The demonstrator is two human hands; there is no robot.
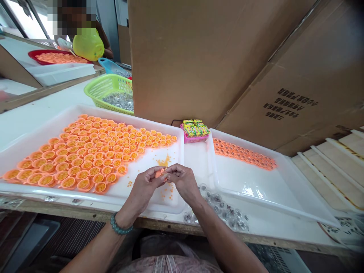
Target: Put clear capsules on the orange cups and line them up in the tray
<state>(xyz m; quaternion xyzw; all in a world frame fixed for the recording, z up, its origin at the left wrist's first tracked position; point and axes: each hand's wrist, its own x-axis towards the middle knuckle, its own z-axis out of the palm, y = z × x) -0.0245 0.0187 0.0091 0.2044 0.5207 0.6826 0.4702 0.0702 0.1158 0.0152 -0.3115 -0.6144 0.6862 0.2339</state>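
Pinching left hand (145, 186): the person's thumb and finger close narrowly on a small orange piece (159, 173), held above the right end of the left tray; a blue-green beaded bracelet (121, 224) circles this wrist.
Right hand (182, 181): its fingers bunch together against the same piece; exactly what they grip is hidden, so one cannot tell.
Clear pieces (217, 204): loose on the white table, beside and partly behind the right forearm (224, 239).
Left tray (148, 199): white, with crowded rows of orange cups (89, 157) holding yellow bits; loose yellow bits (164, 160) are scattered around the hands.
Right tray (241, 176): white, with orange pieces packed in a band (244, 153) along its far side.
Pink basket (196, 139): between the trays, holding small yellow-green boxes (196, 129).
Green basket (99, 89): beyond the left tray, holding clear pieces.
Cardboard (199, 57): tall brown sheets with dark printing, standing behind the trays.
Co-worker (106, 43): upper left, with a yellow-green container (88, 44) near a red tray (32, 55) of orange pieces.
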